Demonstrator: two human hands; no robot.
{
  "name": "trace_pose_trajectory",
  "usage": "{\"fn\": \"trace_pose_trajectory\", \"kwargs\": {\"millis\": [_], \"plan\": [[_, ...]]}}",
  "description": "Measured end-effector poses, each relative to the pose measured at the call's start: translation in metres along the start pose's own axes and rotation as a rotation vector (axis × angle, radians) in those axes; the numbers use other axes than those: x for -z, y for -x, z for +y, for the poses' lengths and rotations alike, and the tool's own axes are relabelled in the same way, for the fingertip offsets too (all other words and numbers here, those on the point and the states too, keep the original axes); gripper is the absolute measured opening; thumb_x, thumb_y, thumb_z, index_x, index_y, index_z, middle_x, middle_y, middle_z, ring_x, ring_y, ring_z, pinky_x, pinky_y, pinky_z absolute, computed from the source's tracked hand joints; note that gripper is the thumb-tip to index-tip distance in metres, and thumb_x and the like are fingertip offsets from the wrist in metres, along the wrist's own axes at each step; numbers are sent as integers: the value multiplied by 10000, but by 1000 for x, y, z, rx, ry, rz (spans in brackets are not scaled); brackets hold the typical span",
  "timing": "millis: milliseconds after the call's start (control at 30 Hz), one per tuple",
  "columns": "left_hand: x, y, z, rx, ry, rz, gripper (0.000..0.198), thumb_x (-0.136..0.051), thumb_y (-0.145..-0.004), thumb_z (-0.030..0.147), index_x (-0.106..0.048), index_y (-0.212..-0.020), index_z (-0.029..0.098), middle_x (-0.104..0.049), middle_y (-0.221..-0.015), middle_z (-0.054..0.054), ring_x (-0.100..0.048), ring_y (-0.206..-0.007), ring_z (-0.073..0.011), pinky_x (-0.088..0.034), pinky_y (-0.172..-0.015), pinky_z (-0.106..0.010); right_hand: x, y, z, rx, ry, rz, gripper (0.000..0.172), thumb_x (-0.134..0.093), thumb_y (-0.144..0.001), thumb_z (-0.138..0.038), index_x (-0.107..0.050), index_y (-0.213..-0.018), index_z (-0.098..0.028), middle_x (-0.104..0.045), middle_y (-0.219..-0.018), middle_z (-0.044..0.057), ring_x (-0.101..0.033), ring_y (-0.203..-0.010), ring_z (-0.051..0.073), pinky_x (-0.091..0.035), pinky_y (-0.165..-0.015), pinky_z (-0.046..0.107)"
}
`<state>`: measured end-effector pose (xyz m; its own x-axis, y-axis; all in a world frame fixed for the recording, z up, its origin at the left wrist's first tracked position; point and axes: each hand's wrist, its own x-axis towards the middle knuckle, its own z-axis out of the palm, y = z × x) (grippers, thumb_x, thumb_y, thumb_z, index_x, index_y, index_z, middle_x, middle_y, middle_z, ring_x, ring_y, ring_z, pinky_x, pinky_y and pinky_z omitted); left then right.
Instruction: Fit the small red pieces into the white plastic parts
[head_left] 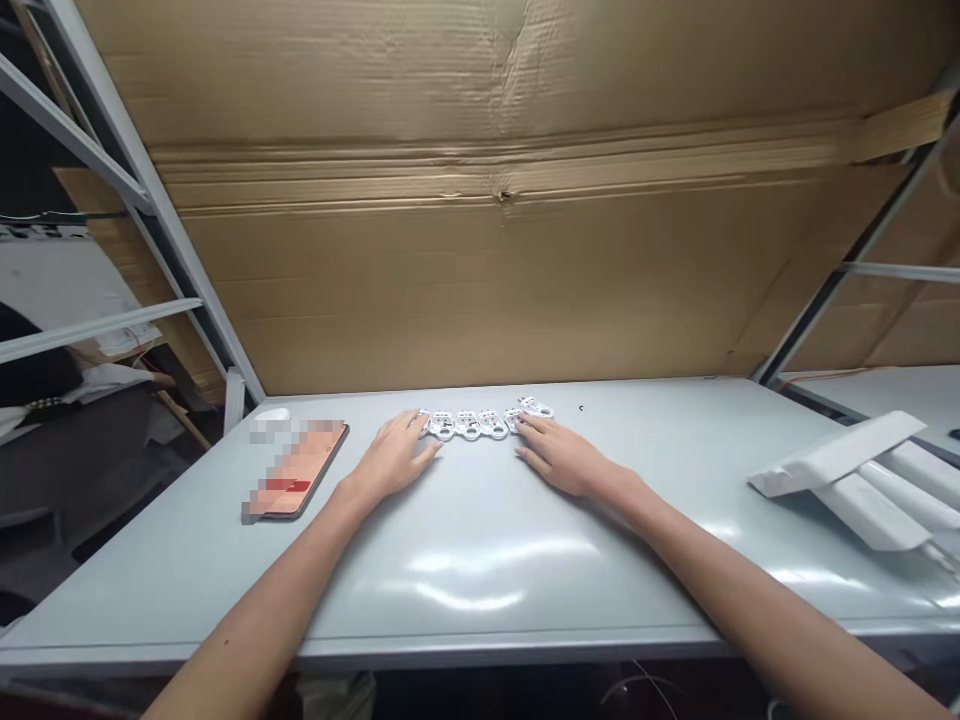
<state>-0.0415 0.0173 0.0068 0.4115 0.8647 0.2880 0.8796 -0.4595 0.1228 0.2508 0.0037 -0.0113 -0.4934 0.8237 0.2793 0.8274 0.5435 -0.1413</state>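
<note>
Where the cardboard (480, 290) rises: it backs the far side of the table (480, 520), creased across its width, torn at a small spot near the middle.
Table: pale grey and glossy, light streaking across towards the front edge.
Metal frame (189, 265): grey bars slant upward at the left, and more stand at the right.
White packages (840, 465): long ones, heaped at an angle on the person's right.
Left hand (391, 452): palm down, thumb apart from fingers, fingertips touching the left end of a row of white pieces (466, 418).
Right hand (561, 455): lowered at the other end, fingertips on the pieces there, thumb spread away on the near side.
Phone (319, 458): flat, left of the left hand, its orange screen partly blurred.
White pieces: ring-shaped, side by side between the hands, the rightmost turned out of line.
Small white object (276, 415): just beyond the phone, too blurred for me to name.
Dark speck (581, 408): right of the row.
</note>
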Motion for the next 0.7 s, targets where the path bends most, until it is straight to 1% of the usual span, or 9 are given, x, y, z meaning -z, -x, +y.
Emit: {"fn": "trace_pose_trajectory", "kwargs": {"millis": [67, 133, 267, 333, 400, 500, 600, 667, 700], "plan": [[-3, 1, 1, -4, 0, -40, 467, -446, -964, 426, -516, -1332, 148, -515, -1421, -165, -466, -1331, -324, -369, -1106, -485, -1, -2, -1, 23, -22, 1, 474, -395, -977, -383, -534, -1358, -138, -487, -1463, 185, -438, -1361, 332, -363, -1113, 530], [-5, 2, 3, -18, 7, -47, 439, -449, -963, 417, -522, -1320, 172, -531, -1408, -150, -470, -1330, -321, -376, -1096, -487, 0, -2, -2, 43, -43, -11, 482, -409, -973, -405, -528, -1366, -155, -480, -1471, 170, -427, -1367, 332, -360, -1112, 532], [-6, 3, 6, -2, -2, -79, 429, -453, -956, 412, -537, -1295, 164, -481, -1456, -156, -432, -1363, -328, -391, -1086, -465, 6, -3, 0, 50, -93, -7, 493, -452, -955, -423, -521, -1379, -182, -482, -1472, 159, -423, -1367, 332, -363, -1107, 537], [-5, 3, 7, 1, -11, -88, 416, -439, -959, 419, -554, -1271, 169, -481, -1454, -151, -450, -1348, -325, -407, -1072, -449, 8, -4, 7, 26, -114, 23, 500, -443, -958, -438, -518, -1382, -184, -497, -1460, 153, -445, -1352, 318, -378, -1106, 509], [-4, 4, 8, -5, -22, -83, 402, -435, -960, 417, -562, -1255, 176, -498, -1435, -146, -471, -1329, -320, -422, -1055, -438, 6, -7, 16, -43, -124, 71, 499, -396, -974, -436, -498, -1398, -192, -489, -1469, 137, -453, -1350, 299, -383, -1111, 485], [-4, 4, 11, -11, -35, -74, 396, -438, -958, 383, -546, -1273, 168, -523, -1402, -152, -490, -1306, -318, -429, -1045, -436, -2, -12, 33, -146, -120, 100, 507, -315, -990, -349, -415, -1460, -187, -408, -1536, 120, -379, -1408, 280, -334, -1149, 487], [-4, 4, 14, 0, -42, -83, 400, -433, -959, 354, -530, -1292, 155, -505, -1416, -163, -475, -1318, -324, -409, -1063, -449, -10, -15, 44, -150, -132, 23, 533, -299, -966, -251, -371, -1491, -187, -363, -1568, 93, -305, -1450, 256, -284, -1179, 474], [-4, 4, 15, 5, -32, -100, 393, -426, -963, 354, -537, -1279, 149, -479, -1439, -172, -458, -1331, -331, -402, -1067, -457, -11, -15, 45, -169, -144, -11, 544, -314, -946, -209, -386, -1484, -182, -364, -1567, 89, -325, -1441, 250, -299, -1172, 453], [-4, 4, 15, 6, -26, -106, 388, -424, -964, 356, -542, -1269, 147, -473, -1443, -177, -455, -1333, -333, -399, -1068, -460, -9, -14, 44, -176, -141, -13, 538, -324, -938, -195, -408, -1470, -181, -381, -1558, 93, -359, -1423, 252, -324, -1157, 443]]}}
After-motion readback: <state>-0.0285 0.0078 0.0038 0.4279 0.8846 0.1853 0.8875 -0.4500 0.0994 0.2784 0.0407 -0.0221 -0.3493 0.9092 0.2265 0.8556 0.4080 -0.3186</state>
